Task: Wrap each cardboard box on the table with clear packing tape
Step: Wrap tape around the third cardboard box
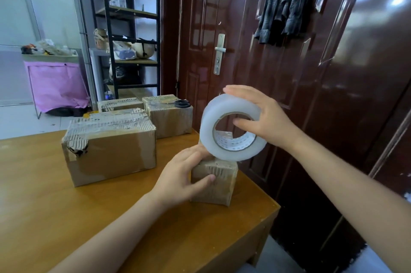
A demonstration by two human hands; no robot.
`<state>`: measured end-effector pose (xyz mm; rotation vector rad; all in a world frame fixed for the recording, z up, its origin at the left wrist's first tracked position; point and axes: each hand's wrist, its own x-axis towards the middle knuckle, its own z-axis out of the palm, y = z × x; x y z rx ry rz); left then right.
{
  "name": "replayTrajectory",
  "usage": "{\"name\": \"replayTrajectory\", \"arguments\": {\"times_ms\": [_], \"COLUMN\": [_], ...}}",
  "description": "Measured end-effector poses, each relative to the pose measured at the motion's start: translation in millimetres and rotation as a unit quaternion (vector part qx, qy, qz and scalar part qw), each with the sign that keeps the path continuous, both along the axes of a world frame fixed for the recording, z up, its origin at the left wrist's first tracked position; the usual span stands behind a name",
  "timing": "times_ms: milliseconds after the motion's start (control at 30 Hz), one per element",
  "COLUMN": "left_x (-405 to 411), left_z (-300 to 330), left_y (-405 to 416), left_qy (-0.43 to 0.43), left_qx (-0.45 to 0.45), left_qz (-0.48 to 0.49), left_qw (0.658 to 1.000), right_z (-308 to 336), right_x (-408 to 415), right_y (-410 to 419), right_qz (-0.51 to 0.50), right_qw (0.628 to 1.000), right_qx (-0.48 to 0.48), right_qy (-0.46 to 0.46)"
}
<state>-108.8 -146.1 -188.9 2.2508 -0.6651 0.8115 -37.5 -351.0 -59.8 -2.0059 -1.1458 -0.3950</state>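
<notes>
Head view. Right hand [264, 117] curled round the roll of clear packing tape [231, 128], thumb hooked into the core, fingers over the outer rim; roll held on edge, directly above the small cardboard box [213, 181] and seemingly touching its top. Left hand [184, 175] wrapped on that small box from the near-left side, thumb across the front face, fingers reaching over the top under the roll. Box standing on the wooden table [44, 206], close to the right-hand edge.

Left of the left hand, near but apart: a large cardboard box [111, 155] with a torn corner and shiny strips across the top. Beyond the hands, further back: two more boxes, a low one [121, 103] and a taller one [169, 119] carrying black-handled scissors [182, 103] on top. Behind the right hand, a dark red door [289, 39].

Step in hand, by the look of it: taping the small box, with the roll brought to its top. No free strip of tape clearly visible between roll and box; whether the end is already stuck down, impossible to tell. Next move likely calling for a firm hold from the left hand, then drawing the roll over an edge and round the box, keeping the tape taut. Scissors needed afterwards, well out of reach of both hands for now.
</notes>
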Motion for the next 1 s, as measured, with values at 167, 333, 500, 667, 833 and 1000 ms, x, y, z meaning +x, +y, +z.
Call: {"name": "replayTrajectory", "arguments": {"times_ms": [167, 333, 500, 667, 833, 1000], "left_x": [4, 4, 6, 7, 2, -2], "left_z": [-4, -4, -4, -1, 28, 61], "left_y": [2, 4, 4, 5, -4, -42], "left_qy": [-0.013, -0.026, -0.018, -0.032, -0.083, -0.054], "left_qx": [-0.014, -0.002, -0.007, 0.014, 0.214, 0.393], "left_qz": [0.022, 0.04, 0.035, 0.031, 0.087, 0.181], "left_qw": [1.0, 0.999, 0.999, 0.999, 0.969, 0.9], "right_z": [-13, 9, 7, -30, -30, -26], "right_x": [-4, -7, -5, -14, -16, -19], "right_y": [-12, -27, -95, -128, -130, -137], "right_qz": [-0.006, -0.017, -0.078, -0.101, -0.122, -0.124], "right_qw": [0.998, 0.997, 0.966, 0.884, 0.887, 0.888], "right_qx": [0.065, -0.073, -0.239, -0.451, -0.445, -0.444], "right_qy": [0.018, 0.002, 0.054, 0.067, 0.025, 0.005]}}
